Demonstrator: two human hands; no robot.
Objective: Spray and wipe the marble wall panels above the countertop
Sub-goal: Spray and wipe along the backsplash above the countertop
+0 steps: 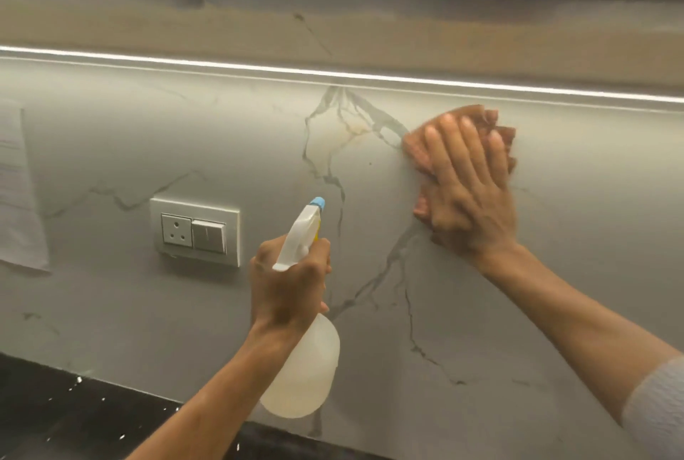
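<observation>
Marble wall (481, 311), blurred right hand (470, 197) hiding cloth (416, 150)

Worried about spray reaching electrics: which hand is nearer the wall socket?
Left. The left hand, holding the spray bottle, is just right of the wall socket. The right hand presses the orange cloth on the marble farther right.

Orange cloth (418, 149) flat against veined marble wall (370, 237)
</observation>
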